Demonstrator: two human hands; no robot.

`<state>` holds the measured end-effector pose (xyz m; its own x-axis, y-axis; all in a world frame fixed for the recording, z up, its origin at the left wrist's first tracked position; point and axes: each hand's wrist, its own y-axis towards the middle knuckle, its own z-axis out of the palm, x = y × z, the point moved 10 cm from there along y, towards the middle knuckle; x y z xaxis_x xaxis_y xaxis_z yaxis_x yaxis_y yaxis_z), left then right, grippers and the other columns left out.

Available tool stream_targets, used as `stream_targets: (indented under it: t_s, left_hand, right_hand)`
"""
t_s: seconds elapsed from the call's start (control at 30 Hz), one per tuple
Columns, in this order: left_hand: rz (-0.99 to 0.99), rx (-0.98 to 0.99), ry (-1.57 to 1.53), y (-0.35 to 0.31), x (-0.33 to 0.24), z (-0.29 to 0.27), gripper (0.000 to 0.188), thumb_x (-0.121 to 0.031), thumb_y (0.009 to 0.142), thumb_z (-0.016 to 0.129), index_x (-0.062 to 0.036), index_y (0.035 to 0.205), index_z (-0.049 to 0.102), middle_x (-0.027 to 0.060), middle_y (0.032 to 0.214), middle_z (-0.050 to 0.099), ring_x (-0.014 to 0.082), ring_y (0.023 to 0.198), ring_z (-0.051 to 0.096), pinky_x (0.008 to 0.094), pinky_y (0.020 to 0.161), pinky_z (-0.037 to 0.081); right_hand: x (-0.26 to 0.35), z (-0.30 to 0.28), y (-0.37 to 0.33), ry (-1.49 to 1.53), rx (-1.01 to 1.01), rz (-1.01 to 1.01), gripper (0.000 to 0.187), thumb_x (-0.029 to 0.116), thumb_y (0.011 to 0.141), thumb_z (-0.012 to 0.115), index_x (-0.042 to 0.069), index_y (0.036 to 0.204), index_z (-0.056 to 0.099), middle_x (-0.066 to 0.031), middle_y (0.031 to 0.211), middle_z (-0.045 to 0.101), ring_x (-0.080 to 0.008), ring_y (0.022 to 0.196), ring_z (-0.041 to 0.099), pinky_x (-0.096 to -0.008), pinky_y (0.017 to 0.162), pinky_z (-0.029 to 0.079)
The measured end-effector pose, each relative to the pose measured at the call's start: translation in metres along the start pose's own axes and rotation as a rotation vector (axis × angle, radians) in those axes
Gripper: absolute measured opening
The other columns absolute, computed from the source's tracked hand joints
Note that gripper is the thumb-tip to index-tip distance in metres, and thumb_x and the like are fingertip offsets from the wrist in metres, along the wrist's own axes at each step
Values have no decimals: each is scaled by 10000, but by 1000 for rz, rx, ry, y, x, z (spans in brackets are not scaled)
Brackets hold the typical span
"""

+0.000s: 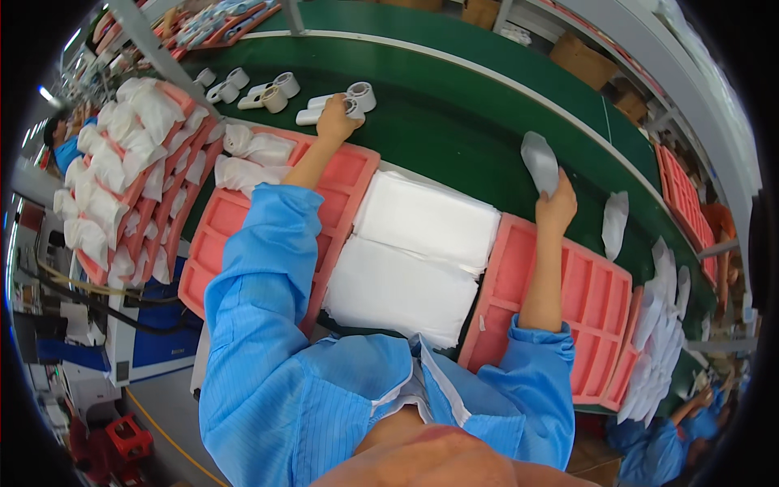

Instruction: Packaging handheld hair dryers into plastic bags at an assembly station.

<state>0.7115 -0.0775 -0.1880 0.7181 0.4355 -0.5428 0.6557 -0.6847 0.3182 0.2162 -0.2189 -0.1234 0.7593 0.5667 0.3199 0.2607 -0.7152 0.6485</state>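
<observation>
Over the green belt at the upper left, my left hand has its fingers closed on a white plastic housing, shaped like a hair dryer with a straight handle and round, hollow head. A second white housing lies against it, just behind. Off to the right, my right hand grips one end of a slim pouch in pale translucent wrapping; its contents are hidden. Between my arms lie two stacks of white sheets, a far stack and a near stack.
Pink compartment trays, a left tray holding wrapped pieces and a right tray, flank the sheets. Loaded pink trays are piled at far left. More housings stand along the green belt. Wrapped pouches lie at right.
</observation>
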Motion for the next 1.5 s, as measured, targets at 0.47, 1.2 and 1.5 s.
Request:
stream_targets:
  t_s: [0.47, 1.2, 1.5]
  left_hand:
    - [500, -36, -458, -185, -279, -54, 626, -187, 704, 830, -63, 1238, 528, 130, 1082, 574, 248, 880, 616, 352, 707, 516]
    - [-25, 878, -886, -211, -223, 63, 109, -154, 889, 681, -50, 860, 669, -5, 794, 637, 74, 666, 571, 240, 564, 460]
    - [-107, 509, -1457, -187, -236, -23, 104, -164, 959, 596, -66, 924, 595, 9, 879, 631, 95, 830, 585, 247, 720, 464]
  right_hand:
    - [106, -18, -12, 515, 254, -67, 587, 133, 650, 774, 7, 1177, 546, -210, 1134, 610, -368, 1009, 621, -401, 843, 509]
    - [59, -125, 10, 739, 422, 164, 503, 154, 615, 791, 19, 1058, 592, -84, 924, 627, -180, 821, 600, -298, 736, 491]
    - [139, -59, -14, 832, 414, -108, 588, 90, 619, 782, 32, 1162, 563, -121, 1047, 593, -252, 903, 620, -342, 801, 503]
